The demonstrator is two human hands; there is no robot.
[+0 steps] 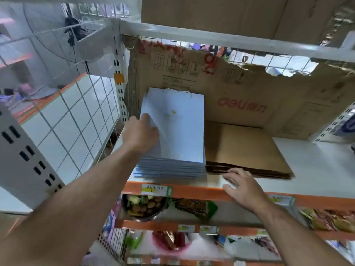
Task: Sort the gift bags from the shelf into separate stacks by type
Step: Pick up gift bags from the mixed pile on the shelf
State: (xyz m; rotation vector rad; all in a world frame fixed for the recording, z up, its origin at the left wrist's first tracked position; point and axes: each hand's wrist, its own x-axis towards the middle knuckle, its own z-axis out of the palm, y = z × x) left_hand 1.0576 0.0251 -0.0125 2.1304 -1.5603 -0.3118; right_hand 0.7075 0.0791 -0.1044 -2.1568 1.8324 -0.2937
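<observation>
Fingers (147,120), left hand (141,132): held close together and laid flat on the top bag, near its left edge; nothing gripped so far as can be seen.

Fingers (233,172), right hand (244,187): spread apart and lightly bent, tips touching the near edge of the brown stack; palm over the orange rail (201,191); holding nothing.

Pale blue gift bags (178,131): one flat stack directly under the left fingers, small gold crown mark on the top bag, white cord handles at the end far from the fingertips.

Brown paper bags (247,150): lower flat stack just beyond the right fingertips, touching or just beside the blue stack's right side.

White shelf (307,166): bears both stacks, bare to the right of the right fingers.

Torn cardboard sheet (240,87): upright beyond both stacks, red lettering.

Price label (156,190): on the rail, between the two hands.

Wire grid panel (76,116): left of the left fingers.

Snack packets (146,206): lower shelf, below both hands, blurred.
</observation>
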